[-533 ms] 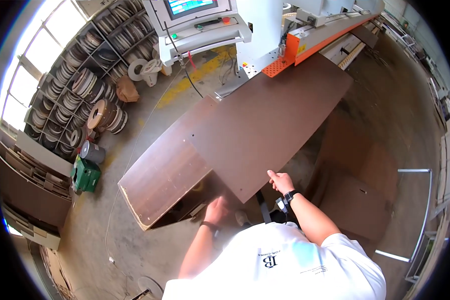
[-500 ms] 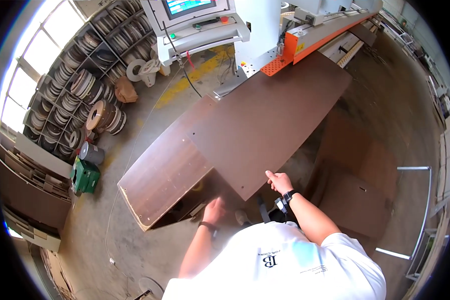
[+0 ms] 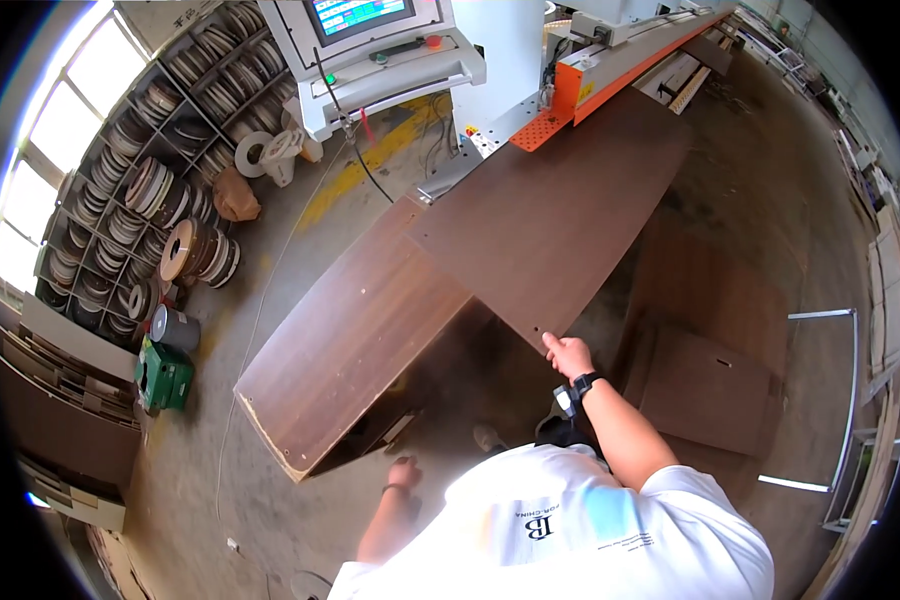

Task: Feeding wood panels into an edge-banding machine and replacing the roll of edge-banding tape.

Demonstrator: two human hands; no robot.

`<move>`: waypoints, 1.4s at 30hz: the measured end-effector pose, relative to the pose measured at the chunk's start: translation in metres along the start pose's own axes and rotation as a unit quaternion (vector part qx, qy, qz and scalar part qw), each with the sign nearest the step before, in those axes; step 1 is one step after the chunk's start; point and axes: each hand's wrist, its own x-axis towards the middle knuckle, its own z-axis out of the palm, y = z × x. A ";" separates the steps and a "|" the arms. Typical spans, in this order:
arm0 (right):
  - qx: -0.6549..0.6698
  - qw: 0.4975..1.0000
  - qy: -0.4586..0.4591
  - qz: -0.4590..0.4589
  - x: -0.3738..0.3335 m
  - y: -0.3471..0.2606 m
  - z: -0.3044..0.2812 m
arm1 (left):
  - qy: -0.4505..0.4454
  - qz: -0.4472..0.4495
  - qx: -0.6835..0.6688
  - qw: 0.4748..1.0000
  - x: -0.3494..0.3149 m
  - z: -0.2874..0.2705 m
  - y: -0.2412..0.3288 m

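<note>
well left of the right grip [image 3: 570, 357], a paned window [image 3: 58, 125] glows white beside a compartmented rack [image 3: 180, 86]. scuffed grey concrete floor [image 3: 200, 490] spreads below the grip, with a worn yellow stripe [image 3: 385, 150] beyond it, leftward; a pale wall [image 3: 835, 70] stands far beyond, rightward.

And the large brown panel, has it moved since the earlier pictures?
Yes. The large brown panel has moved forward, away from the wearer's body: its near end now lies closer to the orange perforated plate.
</note>
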 end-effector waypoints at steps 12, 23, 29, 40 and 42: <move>0.025 0.995 0.084 -0.036 0.070 -0.012 -0.059 | -0.056 -0.120 -0.113 0.985 -0.023 0.054 0.188; 0.280 0.946 0.145 0.077 0.070 0.120 -0.139 | -0.147 -0.072 0.042 0.986 -0.043 0.106 0.282; 0.342 0.879 0.186 0.276 0.021 0.295 -0.201 | -0.211 -0.060 0.150 0.964 -0.022 0.148 0.322; 0.414 0.756 0.293 0.414 0.002 0.462 -0.212 | -0.319 0.127 0.386 0.856 0.037 0.219 0.417; 0.456 0.721 0.307 0.422 0.011 0.514 -0.204 | -0.315 -0.024 0.292 0.903 0.029 0.263 0.455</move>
